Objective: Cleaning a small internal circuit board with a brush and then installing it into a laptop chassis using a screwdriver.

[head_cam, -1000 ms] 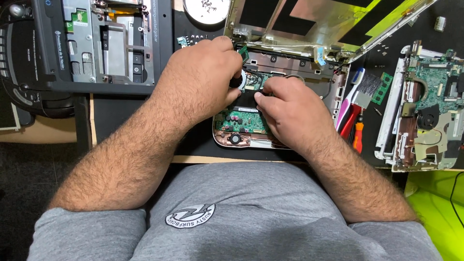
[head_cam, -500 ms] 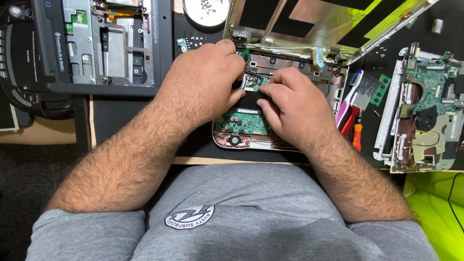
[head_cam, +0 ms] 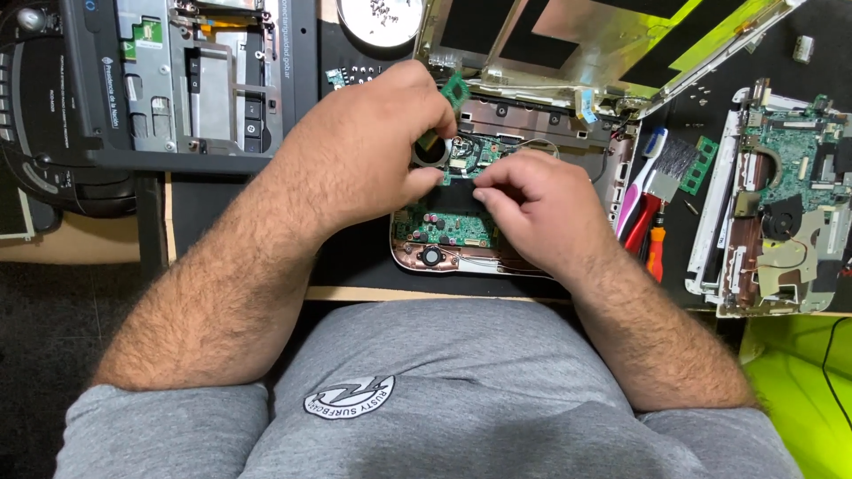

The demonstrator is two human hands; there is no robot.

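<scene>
L hand over the opened laptop base, thumb and fingers pinching a small green circuit card. Card's tilted, long axis running lower-left to upper-right, top end pointing toward the raised lid. R hand curled, fingertips pressed together on the green mainboard, just below the card. Screwdrivers lie to the right.

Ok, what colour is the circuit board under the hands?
Green, studded with small dark parts; the circuit board sits in a copper-coloured shell, clearest in the head view.
</scene>
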